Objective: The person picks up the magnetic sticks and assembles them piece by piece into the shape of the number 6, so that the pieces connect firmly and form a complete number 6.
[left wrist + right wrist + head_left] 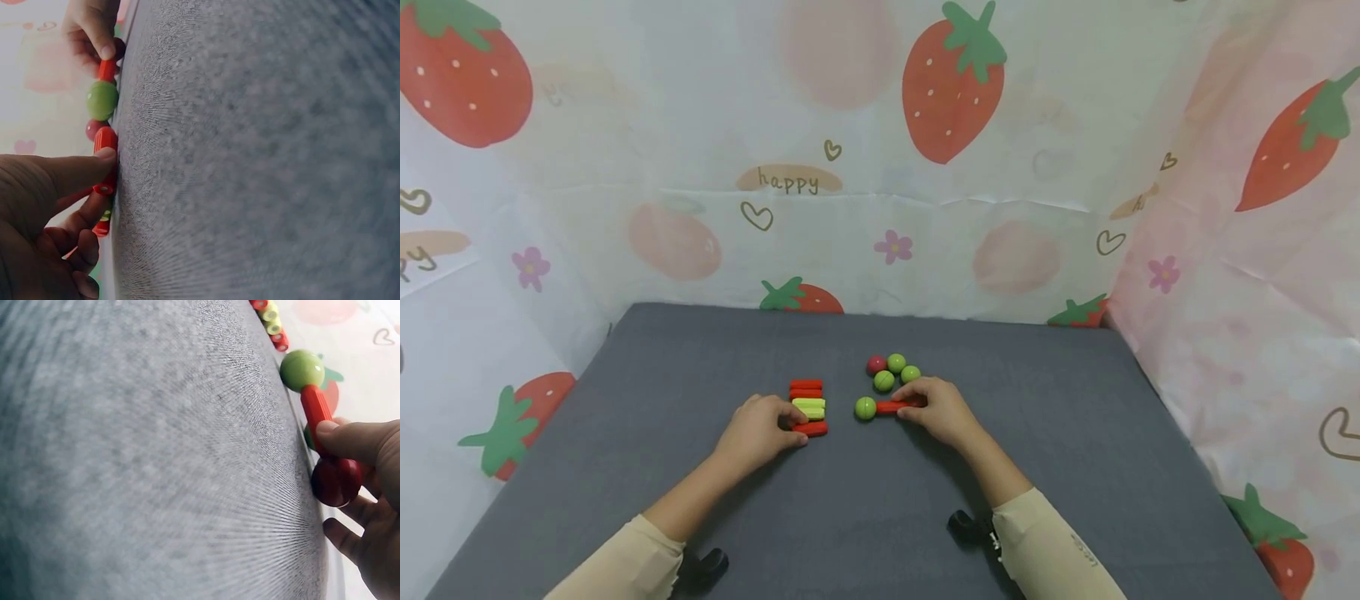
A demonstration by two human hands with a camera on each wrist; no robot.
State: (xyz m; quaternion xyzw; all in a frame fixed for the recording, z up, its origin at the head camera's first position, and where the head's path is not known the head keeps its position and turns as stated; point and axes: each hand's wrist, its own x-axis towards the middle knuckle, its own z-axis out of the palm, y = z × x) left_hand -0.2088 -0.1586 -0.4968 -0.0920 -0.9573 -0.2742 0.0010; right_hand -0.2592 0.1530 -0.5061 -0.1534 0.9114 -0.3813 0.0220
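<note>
My right hand (942, 410) pinches a red plastic toy stick (887, 407) between thumb and fingers. A green ball (866, 407) touches the stick's left end; in the right wrist view a dark red ball (336, 481) sits at the other end, partly under the fingers. With thumb and index finger, my left hand (756, 429) pinches the nearest red stick (814, 428) of a short row. Beyond that stick lie yellow-green sticks (809, 403) and more red sticks (806, 385), side by side. The left fingertips partly cover the row.
Just past the right hand, a loose crimson ball (877, 365) and several green balls (897, 362) cluster on the grey cloth-covered table (820, 517). Strawberry-print fabric (865, 242) hangs behind and at both sides. Black fittings (967, 527) show at both wrists.
</note>
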